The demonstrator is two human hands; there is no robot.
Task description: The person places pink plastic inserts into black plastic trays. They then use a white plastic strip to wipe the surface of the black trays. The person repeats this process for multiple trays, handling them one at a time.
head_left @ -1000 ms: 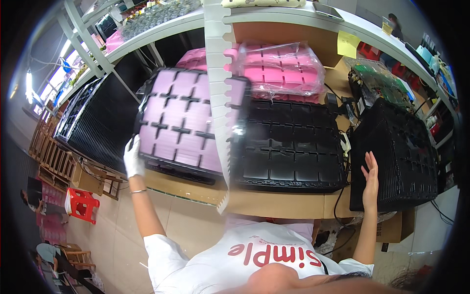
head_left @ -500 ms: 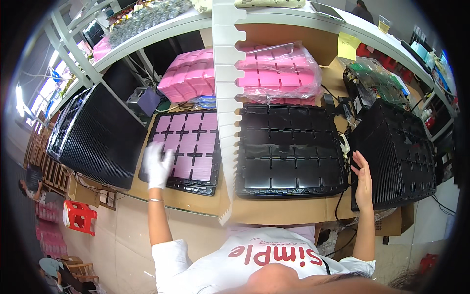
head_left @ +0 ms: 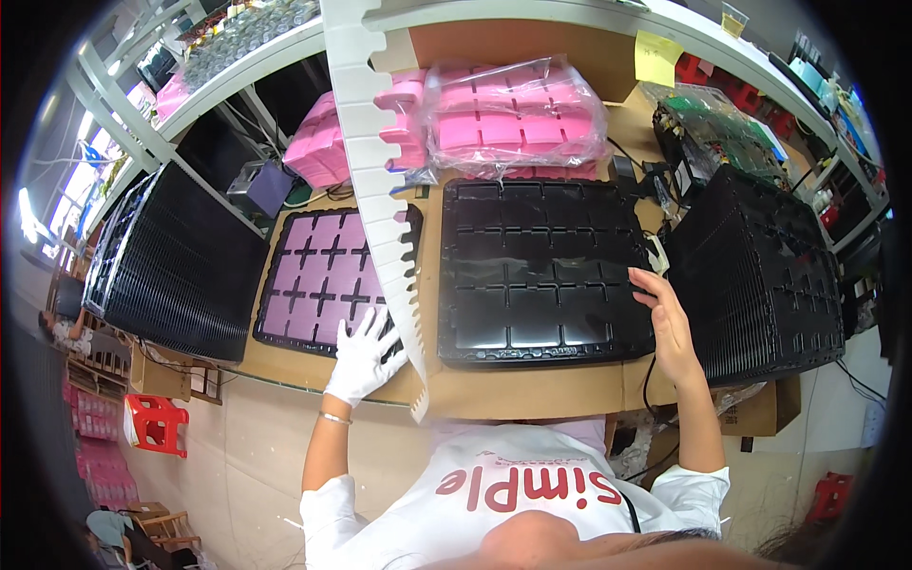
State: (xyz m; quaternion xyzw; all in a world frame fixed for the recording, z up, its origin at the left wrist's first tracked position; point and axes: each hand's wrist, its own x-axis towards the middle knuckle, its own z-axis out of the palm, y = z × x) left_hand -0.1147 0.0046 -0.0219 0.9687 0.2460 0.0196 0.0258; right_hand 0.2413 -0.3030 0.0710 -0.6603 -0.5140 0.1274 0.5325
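Observation:
My left hand (head_left: 365, 359), in a white glove, is open with its fingers spread over the near right corner of a black tray (head_left: 262, 334). Pink-mauve pieces (head_left: 318, 235) fill that tray's pockets, parted by black cross-shaped ribs. At the right edge of a second black tray (head_left: 541, 318) is my bare right hand (head_left: 668, 328), open, its fingers stretched out and slightly bent. Whether its fingertips touch the tray cannot be made out. No pink pieces show in this second tray. A white strip with a notched edge (head_left: 366, 161) stands between the two trays.
Tall stacks of black trays flank the work, one on the left (head_left: 180, 271) and one on the right (head_left: 760, 285). Pink packs (head_left: 513, 119) in clear plastic lie behind. Circuit boards (head_left: 727, 142) sit at the back right, below a white shelf (head_left: 532, 21). A red stool (head_left: 157, 425) stands on the floor.
My left hand has moved right and nearer, from the left tray's left side to its near right corner. My right hand has shifted left toward the second tray. The whole view has shifted somewhat.

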